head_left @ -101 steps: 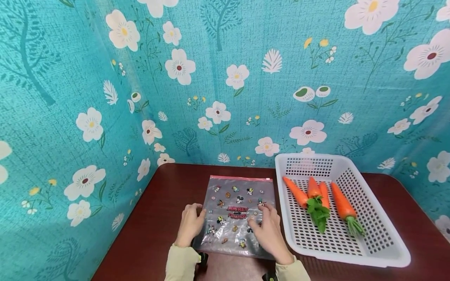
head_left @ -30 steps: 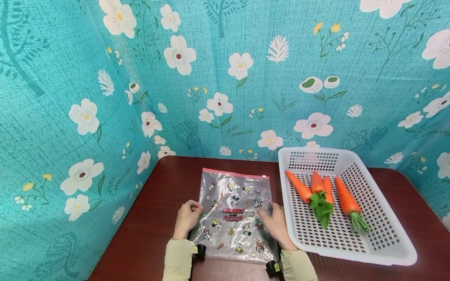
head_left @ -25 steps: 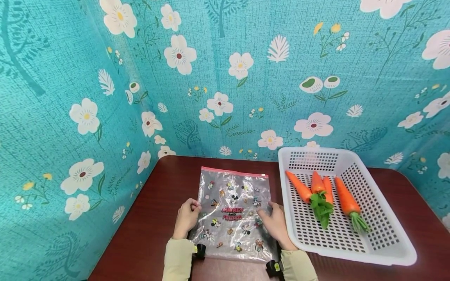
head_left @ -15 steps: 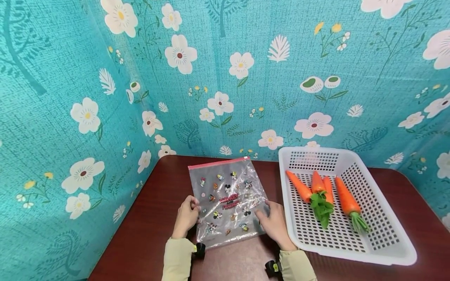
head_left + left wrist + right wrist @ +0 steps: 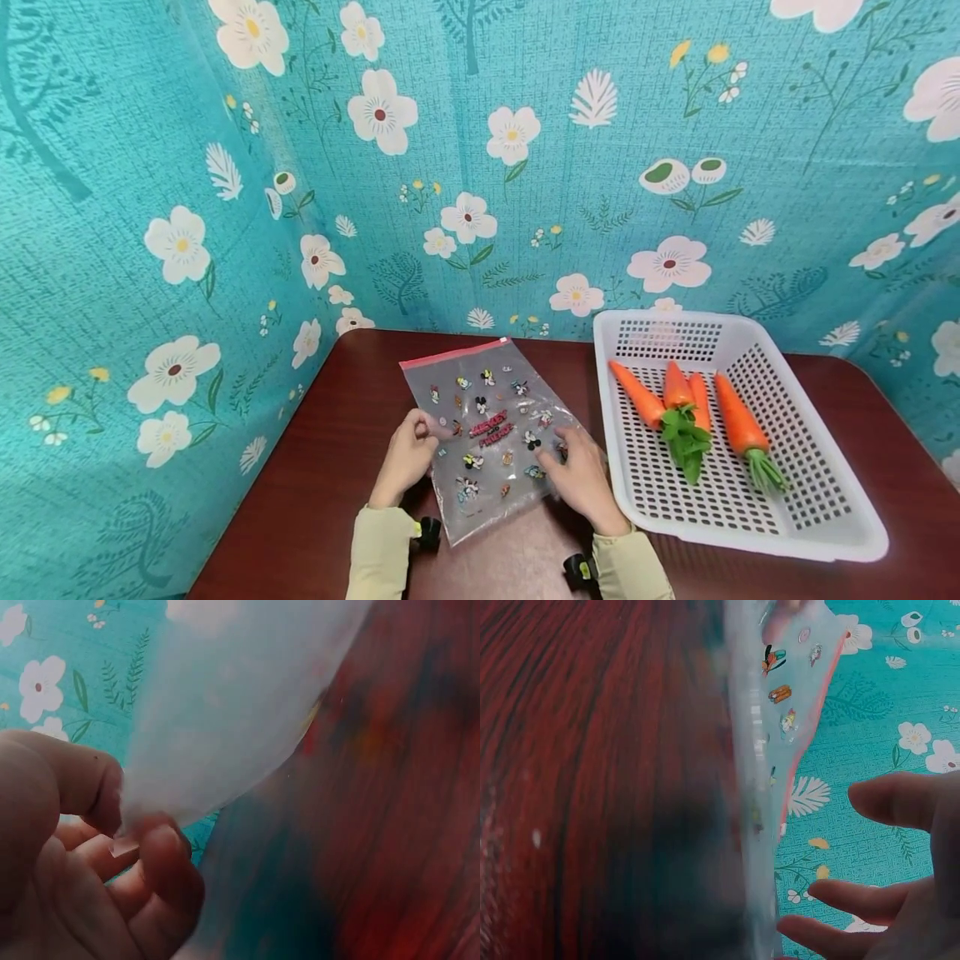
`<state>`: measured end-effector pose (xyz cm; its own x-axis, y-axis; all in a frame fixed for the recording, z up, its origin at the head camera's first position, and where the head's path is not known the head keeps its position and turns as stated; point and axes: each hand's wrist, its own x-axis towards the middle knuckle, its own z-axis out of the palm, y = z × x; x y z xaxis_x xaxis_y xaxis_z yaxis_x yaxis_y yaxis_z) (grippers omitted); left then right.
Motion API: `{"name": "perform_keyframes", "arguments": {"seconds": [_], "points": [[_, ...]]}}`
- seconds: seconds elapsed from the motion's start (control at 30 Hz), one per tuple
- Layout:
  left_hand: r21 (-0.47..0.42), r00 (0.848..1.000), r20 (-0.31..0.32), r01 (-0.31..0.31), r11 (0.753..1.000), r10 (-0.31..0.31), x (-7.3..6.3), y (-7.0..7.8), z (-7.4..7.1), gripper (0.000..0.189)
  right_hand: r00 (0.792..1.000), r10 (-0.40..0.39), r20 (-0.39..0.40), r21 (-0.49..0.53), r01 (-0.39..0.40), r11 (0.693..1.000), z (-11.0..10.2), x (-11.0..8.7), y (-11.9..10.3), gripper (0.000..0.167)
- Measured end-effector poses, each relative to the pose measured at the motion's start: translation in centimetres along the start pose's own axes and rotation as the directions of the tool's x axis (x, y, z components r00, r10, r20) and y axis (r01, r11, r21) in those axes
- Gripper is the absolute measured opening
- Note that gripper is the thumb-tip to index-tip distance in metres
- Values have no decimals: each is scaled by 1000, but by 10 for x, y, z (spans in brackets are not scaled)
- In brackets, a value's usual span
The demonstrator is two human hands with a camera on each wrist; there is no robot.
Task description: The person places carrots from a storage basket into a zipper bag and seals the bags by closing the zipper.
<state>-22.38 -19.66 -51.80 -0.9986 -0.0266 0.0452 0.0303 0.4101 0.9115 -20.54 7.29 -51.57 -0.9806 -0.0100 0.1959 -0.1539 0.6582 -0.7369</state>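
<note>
A clear zip bag (image 5: 487,467) with small cartoon prints and a red slider strip lies aslant in front of me in the head view, its strip end away from me. My left hand (image 5: 407,450) pinches the bag's left edge. In the left wrist view, a fold of the bag (image 5: 232,690) sits between the thumb and fingers of that hand (image 5: 97,855). At the bag's right edge is my right hand (image 5: 581,479), its fingers spread. The right wrist view shows these fingers (image 5: 862,900) apart from one another, holding nothing, beside the bag (image 5: 802,682).
A white perforated plastic basket (image 5: 750,533) stands on the right, close beside my right hand. Several carrots (image 5: 738,412) with green tops lie inside it. The dark red-brown table (image 5: 315,483) ends at a teal flowered cloth (image 5: 450,250) behind and at left.
The bag has turned counterclockwise, its strip swinging left and its near corner coming toward me. My left hand still pinches it, while my right fingers have come off its right edge.
</note>
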Motion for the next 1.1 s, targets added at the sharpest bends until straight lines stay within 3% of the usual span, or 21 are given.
{"name": "perform_keyframes", "arguments": {"seconds": [0.2, 0.37, 0.5, 0.6, 0.63, 0.77, 0.87, 1.1], "points": [[-8, 995, -13, 99, 995, -99, 0, -1, -1, 37, 999, 10, 47, -11, -9, 1000, 1, -2, 1, 45], [-71, 988, -32, 148, 987, -150, -2, 0, -3, 36, 998, 19, 58, -9, -19, 1000, 1, -3, 0, 45], [71, 991, -95, 96, 993, -90, -2, -1, -6, 28, 999, 21, 43, -45, -19, 999, -1, -2, 0, 46], [170, 986, -155, 80, 982, -54, -1, -2, -7, 26, 999, 32, 35, -68, -30, 997, -1, -1, 1, 47], [160, 985, -166, 81, 984, -54, -1, -2, -7, 27, 999, 37, 35, -72, -34, 997, 0, -1, 2, 47], [-22, 980, -168, 108, 994, -110, 1, -1, -6, 34, 998, 42, 45, -66, -39, 997, 0, -1, 4, 48], [-136, 973, -177, 122, 983, -146, 1, 2, -7, 25, 998, 32, 45, -66, -29, 997, 1, -1, 5, 47], [-280, 950, -217, 161, 946, -226, 3, 5, -10, 16, 998, 30, 51, -60, -27, 998, 1, 0, 5, 46]]}}
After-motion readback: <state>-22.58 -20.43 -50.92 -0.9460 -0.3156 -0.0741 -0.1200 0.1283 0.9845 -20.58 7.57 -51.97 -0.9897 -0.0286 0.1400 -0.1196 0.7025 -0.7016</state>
